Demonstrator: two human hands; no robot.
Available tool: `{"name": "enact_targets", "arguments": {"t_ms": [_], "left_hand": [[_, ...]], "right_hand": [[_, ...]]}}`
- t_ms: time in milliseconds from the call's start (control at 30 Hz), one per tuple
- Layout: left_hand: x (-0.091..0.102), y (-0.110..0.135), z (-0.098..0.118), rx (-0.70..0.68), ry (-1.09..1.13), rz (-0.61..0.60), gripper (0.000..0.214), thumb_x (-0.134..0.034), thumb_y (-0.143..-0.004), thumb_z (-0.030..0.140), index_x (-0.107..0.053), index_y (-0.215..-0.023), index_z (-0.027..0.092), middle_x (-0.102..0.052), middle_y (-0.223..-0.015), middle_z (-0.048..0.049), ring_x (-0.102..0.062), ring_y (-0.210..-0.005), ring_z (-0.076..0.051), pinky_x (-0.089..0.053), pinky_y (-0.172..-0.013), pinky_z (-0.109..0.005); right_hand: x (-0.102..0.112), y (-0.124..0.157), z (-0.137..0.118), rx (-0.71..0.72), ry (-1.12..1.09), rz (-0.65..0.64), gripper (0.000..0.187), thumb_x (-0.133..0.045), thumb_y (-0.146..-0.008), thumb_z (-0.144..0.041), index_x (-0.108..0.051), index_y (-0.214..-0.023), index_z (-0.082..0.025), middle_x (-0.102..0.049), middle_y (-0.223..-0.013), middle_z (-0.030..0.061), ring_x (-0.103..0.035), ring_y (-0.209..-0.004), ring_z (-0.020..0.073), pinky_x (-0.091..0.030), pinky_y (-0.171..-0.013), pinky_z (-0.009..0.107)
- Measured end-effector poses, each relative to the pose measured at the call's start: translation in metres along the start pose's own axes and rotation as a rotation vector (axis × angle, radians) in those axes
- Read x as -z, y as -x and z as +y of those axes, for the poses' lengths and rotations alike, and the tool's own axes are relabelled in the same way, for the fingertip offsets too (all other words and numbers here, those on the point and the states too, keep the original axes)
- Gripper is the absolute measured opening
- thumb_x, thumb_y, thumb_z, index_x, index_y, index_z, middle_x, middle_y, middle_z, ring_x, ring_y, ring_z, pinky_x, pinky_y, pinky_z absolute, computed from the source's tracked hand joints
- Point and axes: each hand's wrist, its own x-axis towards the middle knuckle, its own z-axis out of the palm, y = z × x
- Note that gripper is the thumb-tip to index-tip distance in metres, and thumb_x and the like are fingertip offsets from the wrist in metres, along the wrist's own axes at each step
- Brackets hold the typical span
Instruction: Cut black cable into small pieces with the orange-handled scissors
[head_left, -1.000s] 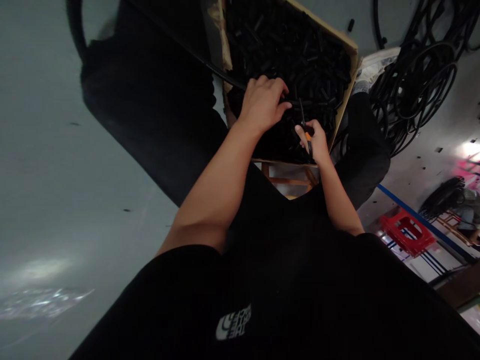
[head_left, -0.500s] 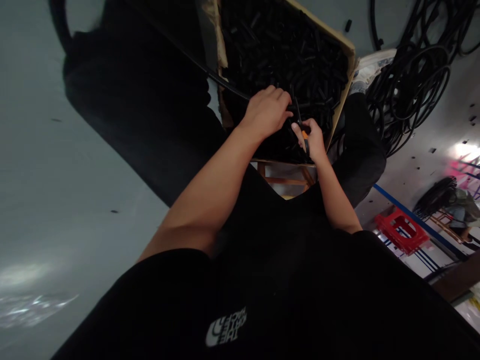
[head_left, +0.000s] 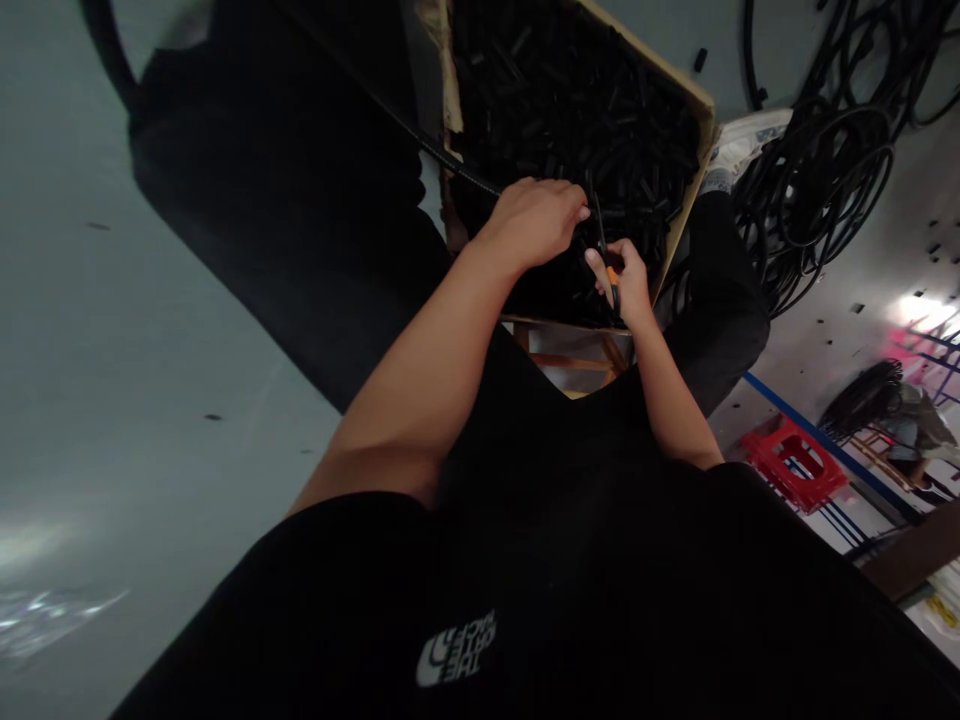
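My left hand [head_left: 536,218] is closed around a long black hose [head_left: 457,170], which comes in from the upper left across my leg. The fingers point toward the scissors [head_left: 613,280], whose orange and black handle sits in my right hand [head_left: 631,285]. The dark blades stand up just beyond the left fingertips; whether they touch the hose end I cannot tell. Both hands are over a cardboard box [head_left: 694,165] filled with short black tube pieces [head_left: 570,100]. The hose inside my left fist is hidden.
Coils of black hose [head_left: 832,190] lie on the floor at the upper right, beside my white shoe [head_left: 750,140]. A wooden stool [head_left: 566,362] shows below the box. To the right are a red plastic stool [head_left: 799,465] and a blue floor line [head_left: 765,388]. Small black scraps dot the floor.
My left hand has turned slightly, its fingers closing in nearer to the blades. The right hand keeps its hold on the scissors. The whole view has shifted slightly.
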Motion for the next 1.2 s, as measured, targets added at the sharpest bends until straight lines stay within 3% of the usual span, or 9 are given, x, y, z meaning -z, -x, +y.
{"name": "enact_targets", "arguments": {"t_ms": [100, 233, 400, 567, 700, 833, 933, 1033, 1200], "left_hand": [[-0.001, -0.003, -0.007, 0.012, 0.046, -0.053, 0.045, -0.046, -0.127, 0.041, -0.085, -0.144, 0.028, -0.089, -0.130, -0.0122, -0.078, -0.146, -0.040, -0.057, -0.117, -0.049], [0.002, -0.008, -0.020, 0.126, 0.089, -0.122, 0.052, -0.042, -0.129, 0.052, -0.086, -0.144, 0.027, -0.089, -0.124, -0.0086, -0.077, -0.143, -0.037, -0.057, -0.116, -0.049], [0.005, -0.009, -0.028, 0.088, 0.191, -0.044, 0.048, -0.060, -0.119, 0.058, -0.081, -0.155, 0.033, -0.089, -0.142, -0.0126, -0.075, -0.150, -0.043, -0.059, -0.121, -0.058], [0.002, -0.003, -0.019, 0.064, 0.272, -0.025, 0.061, -0.069, -0.115, 0.064, -0.069, -0.170, 0.036, -0.087, -0.146, -0.0083, -0.070, -0.154, -0.042, -0.058, -0.127, -0.063], [-0.002, -0.001, -0.011, 0.036, 0.269, -0.031, 0.060, -0.073, -0.111, 0.052, -0.066, -0.169, 0.037, -0.082, -0.157, -0.0132, -0.073, -0.155, -0.046, -0.059, -0.127, -0.066], [0.003, 0.001, -0.014, 0.031, 0.230, -0.004, 0.058, -0.072, -0.109, 0.050, -0.072, -0.166, 0.035, -0.083, -0.155, -0.0142, -0.064, -0.168, -0.048, -0.052, -0.138, -0.070], [0.008, 0.003, -0.016, 0.037, 0.206, 0.012, 0.055, -0.065, -0.111, 0.054, -0.079, -0.162, 0.037, -0.083, -0.154, -0.0141, -0.055, -0.174, -0.049, -0.043, -0.146, -0.075], [0.008, 0.003, -0.014, 0.033, 0.214, 0.031, 0.057, -0.060, -0.113, 0.056, -0.081, -0.164, 0.040, -0.082, -0.156, -0.0144, -0.052, -0.176, -0.050, -0.036, -0.149, -0.078], [-0.003, 0.002, -0.007, -0.021, 0.223, -0.014, 0.060, -0.057, -0.113, 0.056, -0.081, -0.165, 0.037, -0.082, -0.159, -0.0152, -0.053, -0.174, -0.052, -0.035, -0.148, -0.077]], "right_hand": [[-0.003, -0.003, -0.002, -0.018, -0.076, 0.074, 0.079, -0.080, -0.099, -0.104, -0.055, -0.113, -0.030, -0.067, -0.096, -0.0008, -0.075, -0.084, 0.0200, -0.074, -0.083, 0.041], [0.001, 0.000, -0.009, -0.020, -0.080, 0.056, 0.083, -0.087, -0.093, -0.105, -0.056, -0.111, -0.030, -0.065, -0.088, -0.0014, -0.074, -0.085, 0.0223, -0.073, -0.079, 0.041], [0.003, 0.021, -0.004, -0.115, -0.137, 0.042, 0.084, -0.085, -0.093, -0.106, -0.054, -0.114, -0.031, -0.062, -0.078, -0.0061, -0.065, -0.065, 0.0170, -0.065, -0.063, 0.035], [-0.001, 0.033, 0.002, -0.102, -0.111, 0.024, 0.078, -0.089, -0.096, -0.098, -0.054, -0.114, -0.030, -0.066, -0.093, -0.0025, -0.072, -0.081, 0.0172, -0.068, -0.075, 0.034], [-0.006, 0.026, 0.005, -0.060, -0.052, 0.025, 0.073, -0.086, -0.101, -0.095, -0.056, -0.115, -0.029, -0.064, -0.099, 0.0009, -0.071, -0.091, 0.0205, -0.071, -0.082, 0.038], [-0.007, 0.018, 0.012, -0.076, -0.083, 0.108, 0.076, -0.083, -0.102, -0.099, -0.056, -0.116, -0.029, -0.063, -0.094, -0.0001, -0.071, -0.086, 0.0205, -0.072, -0.079, 0.038], [-0.007, 0.019, 0.013, -0.118, -0.130, 0.085, 0.077, -0.084, -0.101, -0.099, -0.057, -0.119, -0.029, -0.063, -0.091, -0.0022, -0.071, -0.078, 0.0184, -0.071, -0.072, 0.035], [-0.009, 0.021, 0.010, -0.116, -0.155, 0.051, 0.075, -0.089, -0.101, -0.095, -0.058, -0.120, -0.030, -0.066, -0.100, -0.0008, -0.076, -0.085, 0.0177, -0.074, -0.079, 0.034], [-0.007, 0.014, 0.004, -0.111, -0.119, 0.044, 0.072, -0.082, -0.106, -0.095, -0.055, -0.119, -0.030, -0.063, -0.098, -0.0017, -0.073, -0.085, 0.0173, -0.071, -0.078, 0.034]]}}
